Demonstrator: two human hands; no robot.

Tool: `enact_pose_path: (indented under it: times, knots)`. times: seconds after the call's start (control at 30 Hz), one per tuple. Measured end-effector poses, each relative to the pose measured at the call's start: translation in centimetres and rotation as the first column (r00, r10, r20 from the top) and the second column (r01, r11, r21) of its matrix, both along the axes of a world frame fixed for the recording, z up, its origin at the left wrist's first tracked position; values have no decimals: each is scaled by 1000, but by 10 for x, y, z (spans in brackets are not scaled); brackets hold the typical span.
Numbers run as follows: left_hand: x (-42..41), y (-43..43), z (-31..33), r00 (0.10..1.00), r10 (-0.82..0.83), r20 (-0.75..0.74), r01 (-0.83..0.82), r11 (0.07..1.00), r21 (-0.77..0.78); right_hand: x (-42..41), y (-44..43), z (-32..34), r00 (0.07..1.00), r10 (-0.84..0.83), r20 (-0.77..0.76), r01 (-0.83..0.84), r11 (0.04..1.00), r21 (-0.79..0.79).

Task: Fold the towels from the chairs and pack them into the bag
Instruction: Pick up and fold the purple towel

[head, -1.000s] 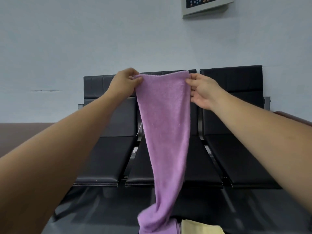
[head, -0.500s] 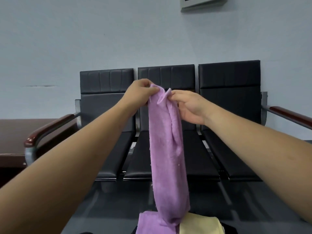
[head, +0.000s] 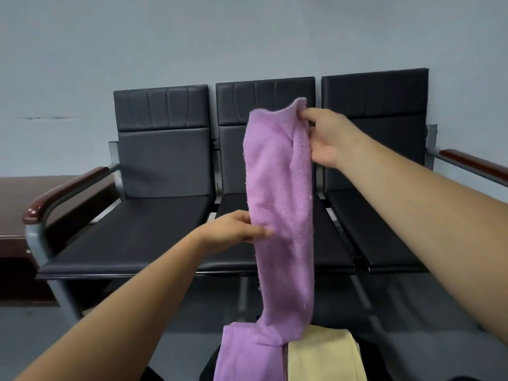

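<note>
Backed by a grey wall (head: 247, 37), 3 chairs (head: 165, 229) sit towel-free; before them the right hand (head: 327, 138) and left hand (head: 233, 232) each clamp a grip on a half-folded, unpacked purple towel (head: 280, 188).

— What is held up?
— A purple towel (head: 280, 188), hanging lengthwise in front of a row of three black chairs (head: 162, 160). The right grip (head: 327, 136) pinches its top right corner, level with the middle backrest.
— And the left grip?
— The left grip (head: 233, 232) is lower and pinches the towel's left edge about midway down, over the middle seat.
— Where does the towel end?
— At the bottom of the view it meets more purple cloth, beside a pale yellow towel (head: 324, 356). Whether that cloth is the same towel, I cannot tell.
— Anything else?
— A brown wooden armrest (head: 63, 193) at each end of the row, and a brown table (head: 16, 193) at far left against the grey wall (head: 247, 37).
</note>
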State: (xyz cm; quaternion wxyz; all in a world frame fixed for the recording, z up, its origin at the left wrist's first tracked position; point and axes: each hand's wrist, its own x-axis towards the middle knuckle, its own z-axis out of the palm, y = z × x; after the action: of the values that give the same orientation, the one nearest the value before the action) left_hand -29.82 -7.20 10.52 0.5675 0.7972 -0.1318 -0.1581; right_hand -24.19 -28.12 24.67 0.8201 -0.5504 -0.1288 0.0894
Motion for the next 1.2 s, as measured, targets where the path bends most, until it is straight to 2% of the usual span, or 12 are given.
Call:
enact_pose_path:
  times: [0.07,0.13,0.23,0.3,0.4,0.53,0.6,0.7,0.83,0.93,1.0,1.2]
  knots:
    - [-3,-6,-1,996,16,-85,-40,958,-283,14,-1,-16,992,-118,49,125,976,-181]
    - [-4,-11,4,990,48,-134,-104,889,-445,28,-3,-40,979,-190,72,203,907,-368]
    - [-3,-17,14,986,76,-146,-148,801,-580,41,-6,-83,959,-216,-184,111,883,-457]
    - [-3,-22,20,977,120,-178,-208,731,-649,36,-8,-107,927,-115,-357,-23,933,-360]
    - [4,-23,20,966,133,-220,-255,597,-760,24,-15,-135,886,144,-441,-213,971,-110]
    - [19,-14,13,959,168,-228,-280,443,-852,21,-24,-169,862,279,-424,-355,928,-110]
    - [23,-10,12,962,185,-199,-263,457,-850,20,-26,-175,843,321,-432,-413,900,-137]
    - [26,-2,9,967,204,-152,-244,585,-774,18,-29,-173,827,376,-418,-449,889,-88]
    - [33,11,3,988,136,-73,-151,752,-642,17,-25,-152,896,343,-284,-355,935,8]
    - [30,14,3,995,89,-46,-100,850,-518,19,-24,-139,917,293,-271,-280,956,86]
    - [29,13,3,995,94,-35,-99,859,-502,21,-26,-136,911,291,-293,-280,957,80]
    - [29,7,14,977,211,-34,-195,812,-550,12,-32,-145,890,340,-303,-364,931,-24]
